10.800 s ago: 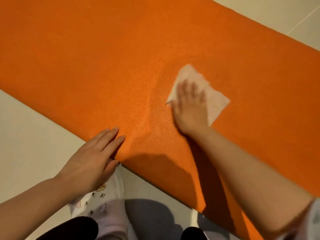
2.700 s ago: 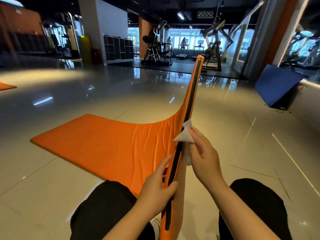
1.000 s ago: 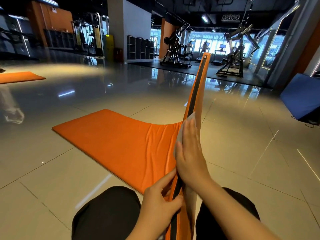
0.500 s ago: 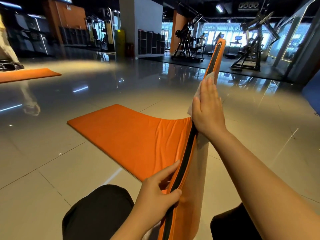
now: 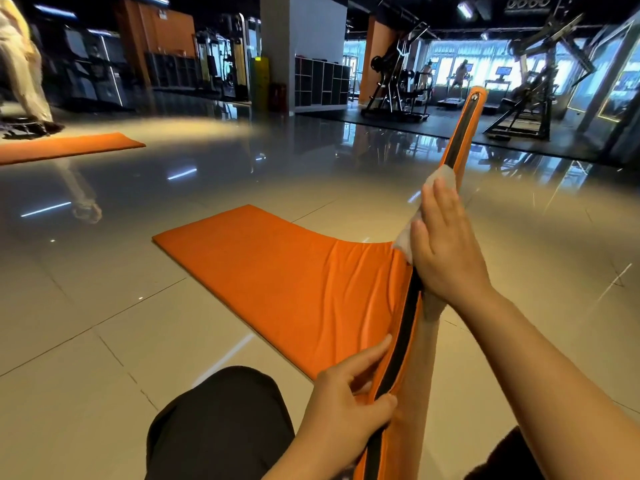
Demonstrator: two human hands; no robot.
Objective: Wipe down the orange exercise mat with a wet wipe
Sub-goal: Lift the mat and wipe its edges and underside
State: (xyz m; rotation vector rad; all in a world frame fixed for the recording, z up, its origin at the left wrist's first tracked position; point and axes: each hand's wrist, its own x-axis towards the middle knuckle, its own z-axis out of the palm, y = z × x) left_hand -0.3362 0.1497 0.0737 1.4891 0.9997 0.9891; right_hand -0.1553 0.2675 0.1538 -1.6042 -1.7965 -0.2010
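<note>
The mat [image 5: 277,271] lies partly flat on the tiled floor [image 5: 86,341], with its near end raised on edge so the black side strip faces the camera. The left hand [image 5: 346,410] grips this raised edge low down, fingers and thumb closed around it. The right hand [image 5: 446,244], fingers extended flat, presses the wipe [image 5: 441,178] against the mat's right face, higher up the edge.

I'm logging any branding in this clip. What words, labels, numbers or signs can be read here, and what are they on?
None can be read with certainty.
Ceiling fixture: round shapes like "6660", too blurred to confirm.
Treadmill screens: lit, too small to read.
Mat, wipe: no print visible.
</note>
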